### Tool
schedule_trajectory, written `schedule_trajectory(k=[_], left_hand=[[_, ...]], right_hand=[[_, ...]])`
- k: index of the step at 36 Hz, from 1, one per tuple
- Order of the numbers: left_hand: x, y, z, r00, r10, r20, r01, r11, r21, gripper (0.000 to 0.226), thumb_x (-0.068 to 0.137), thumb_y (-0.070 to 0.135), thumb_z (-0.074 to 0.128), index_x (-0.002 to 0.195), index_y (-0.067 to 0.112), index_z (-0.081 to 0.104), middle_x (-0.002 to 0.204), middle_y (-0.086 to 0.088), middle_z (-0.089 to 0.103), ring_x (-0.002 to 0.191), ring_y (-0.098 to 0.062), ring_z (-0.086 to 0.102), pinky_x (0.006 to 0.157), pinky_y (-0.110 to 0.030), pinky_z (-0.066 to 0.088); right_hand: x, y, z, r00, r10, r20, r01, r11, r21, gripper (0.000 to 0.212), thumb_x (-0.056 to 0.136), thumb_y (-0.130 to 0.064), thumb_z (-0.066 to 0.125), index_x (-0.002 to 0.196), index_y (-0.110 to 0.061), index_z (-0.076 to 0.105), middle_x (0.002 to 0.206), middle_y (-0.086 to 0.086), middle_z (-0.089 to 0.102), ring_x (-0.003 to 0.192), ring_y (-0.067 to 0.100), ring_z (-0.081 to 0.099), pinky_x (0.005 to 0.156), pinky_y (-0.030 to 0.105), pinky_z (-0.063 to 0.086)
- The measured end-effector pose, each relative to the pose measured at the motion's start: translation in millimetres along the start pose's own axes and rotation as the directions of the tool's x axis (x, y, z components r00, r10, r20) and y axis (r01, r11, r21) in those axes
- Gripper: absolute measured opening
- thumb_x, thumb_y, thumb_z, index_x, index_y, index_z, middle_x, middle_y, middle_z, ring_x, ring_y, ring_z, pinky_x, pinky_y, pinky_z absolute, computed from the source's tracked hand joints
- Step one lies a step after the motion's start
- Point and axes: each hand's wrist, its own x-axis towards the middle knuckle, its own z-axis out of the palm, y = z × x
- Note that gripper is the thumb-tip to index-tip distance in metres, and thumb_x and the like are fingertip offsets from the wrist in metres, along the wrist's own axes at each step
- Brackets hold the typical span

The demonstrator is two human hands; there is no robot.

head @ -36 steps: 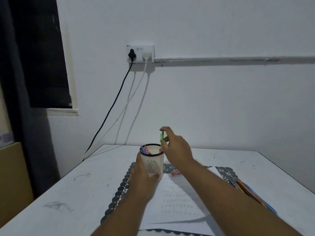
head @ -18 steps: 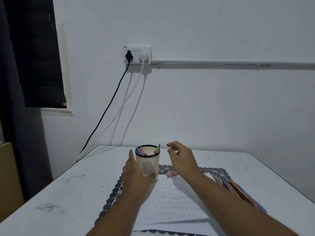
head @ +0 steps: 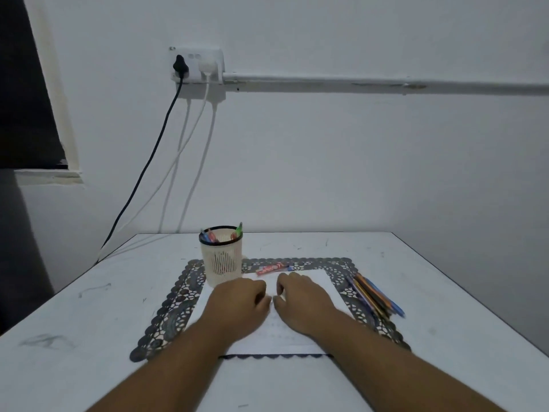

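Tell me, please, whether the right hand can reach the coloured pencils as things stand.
Probably yes: the right hand rests empty on the paper, and nothing lies between it and the coloured pencils.

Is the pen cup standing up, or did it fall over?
Standing up. The cup has its black rim facing up and its bottom down on the table, and the pens poke out of its top.

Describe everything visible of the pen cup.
The pen cup is a small round cream holder, seemingly plastic, with vertical slots in its wall and a black rim. It stands upright on the far left corner of the dark lace mat. Pens poke above the rim: a green one at right, red and blue ones at left. The left hand lies just before its base; contact cannot be told.
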Motion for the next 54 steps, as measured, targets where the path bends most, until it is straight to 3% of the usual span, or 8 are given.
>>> schedule_trajectory(k=[11, 16, 19, 23, 33, 37, 47, 54], left_hand=[[-2.0, -4.2, 2.9, 0.997, 0.009, 0.073, -0.006, 0.999, -0.047, 0.039, 0.092, 0.059, 0.053, 0.076, 0.024, 0.048, 0.071, 0.007, 0.056, 0.067, -0.006, 0.051, 0.057, -0.027, 0.037], [-6.7, -0.8, -4.1, 0.997, 0.022, 0.069, -0.017, 0.997, -0.073, 0.036, 0.088, 0.064, 0.059, 0.086, 0.03, 0.051, 0.074, 0.009, 0.058, 0.071, -0.003, 0.053, 0.058, -0.023, 0.035], [-7.2, 1.4, -7.5, 0.996, 0.038, 0.076, -0.031, 0.995, -0.092, 0.032, 0.089, 0.065, 0.059, 0.094, 0.034, 0.053, 0.076, 0.011, 0.058, 0.072, -0.002, 0.053, 0.059, -0.022, 0.035], [-7.7, -0.4, -6.1, 0.996, 0.046, 0.08, -0.037, 0.993, -0.11, 0.031, 0.088, 0.067, 0.058, 0.098, 0.037, 0.054, 0.076, 0.012, 0.058, 0.072, -0.002, 0.053, 0.062, -0.022, 0.04], [-6.2, -2.8, -2.7, 0.935, 0.303, 0.182, -0.258, 0.937, -0.238, 0.05, 0.094, 0.068, 0.043, 0.142, 0.054, 0.045, 0.107, 0.022, 0.044, 0.098, 0.001, 0.048, 0.079, -0.026, 0.047], [-8.2, -3.8, 0.0, 0.932, 0.312, 0.182, -0.26, 0.929, -0.262, 0.047, 0.094, 0.067, 0.043, 0.139, 0.055, 0.051, 0.11, 0.023, 0.045, 0.099, 0.002, 0.047, 0.082, -0.028, 0.047], [-6.0, -4.8, -0.5, 0.931, 0.317, 0.181, -0.255, 0.92, -0.296, 0.044, 0.095, 0.063, 0.049, 0.138, 0.053, 0.053, 0.109, 0.023, 0.045, 0.099, 0.005, 0.048, 0.078, -0.023, 0.046], [-5.5, -6.6, 0.5, 0.931, 0.319, 0.179, -0.254, 0.916, -0.312, 0.044, 0.096, 0.061, 0.052, 0.138, 0.049, 0.054, 0.105, 0.022, 0.045, 0.098, 0.004, 0.048, 0.078, -0.024, 0.046]], right_hand=[[-8.6, 21.6, -19.8, 0.988, 0.077, -0.131, -0.063, 0.993, 0.103, 0.01, 0.1, -0.035, 0.054, 0.106, -0.029, 0.052, 0.106, -0.007, 0.058, 0.098, 0.018, 0.053, 0.077, 0.035, 0.039], [1.2, 53.3, -44.4, 0.924, 0.323, -0.204, -0.346, 0.934, -0.086, 0.028, 0.097, -0.037, 0.054, 0.122, -0.025, 0.052, 0.123, 0.002, 0.053, 0.118, 0.026, 0.047, 0.096, 0.043, 0.037], [0.9, 75.2, -58.5, 0.834, 0.543, -0.102, -0.552, 0.824, -0.125, 0.046, 0.096, -0.038, 0.053, 0.138, -0.024, 0.043, 0.138, 0.006, 0.045, 0.13, 0.031, 0.04, 0.101, 0.049, 0.035], [-6.7, 98.3, -70.6, 0.756, 0.654, 0.022, -0.649, 0.754, -0.102, 0.056, 0.092, -0.045, 0.058, 0.141, -0.023, 0.044, 0.141, 0.006, 0.047, 0.132, 0.032, 0.042, 0.102, 0.05, 0.039], [-7.5, 96.3, -61.8, 0.828, 0.558, 0.05, -0.555, 0.829, -0.071, 0.039, 0.092, -0.053, 0.062, 0.116, -0.023, 0.056, 0.12, 0.003, 0.062, 0.11, 0.029, 0.061, 0.093, 0.042, 0.054], [-5.4, 88.1, -51.7, 0.883, 0.469, 0.025, -0.468, 0.883, -0.025, 0.047, 0.092, -0.063, 0.059, 0.117, -0.023, 0.053, 0.118, 0.002, 0.062, 0.108, 0.028, 0.06, 0.089, 0.039, 0.052], [-3.6, 77.9, -50.6, 0.922, 0.386, 0.017, -0.386, 0.921, 0.046, 0.033, 0.088, -0.051, 0.066, 0.08, -0.027, 0.045, 0.113, 0.004, 0.06, 0.103, 0.028, 0.059, 0.076, 0.034, 0.043], [-3.9, 69.7, -52.1, 0.932, 0.363, -0.023, -0.363, 0.929, -0.075, 0.033, 0.087, -0.052, 0.068, 0.093, -0.02, 0.065, 0.114, 0.004, 0.053, 0.112, 0.028, 0.052, 0.091, 0.04, 0.05]])
